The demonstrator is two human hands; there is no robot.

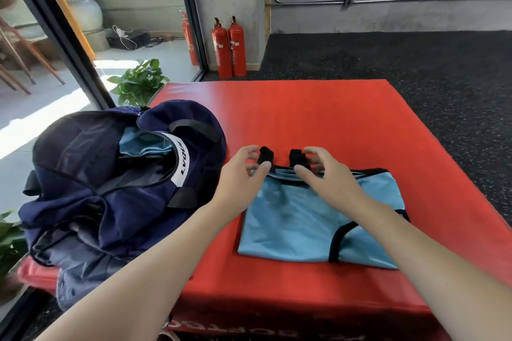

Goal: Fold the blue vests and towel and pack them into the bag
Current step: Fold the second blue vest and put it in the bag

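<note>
Blue vest (318, 219) flat at centre frame on red mat (304, 108), bag (110, 188) gaping open at left. Left hand (241, 174) and right hand (324, 177) hovering half-curled over black straps (297, 156), nothing gripped. Best to pinch both straps evenly, then fold toward near edge.

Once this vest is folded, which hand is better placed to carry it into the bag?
Probably the left hand. The open bag lies on the left of the red mat, beside that hand; the right hand would have to cross over the vest.

body: two bare forearms | sleeves: none (wrists unadorned) | fingers (256, 171): bare
</note>
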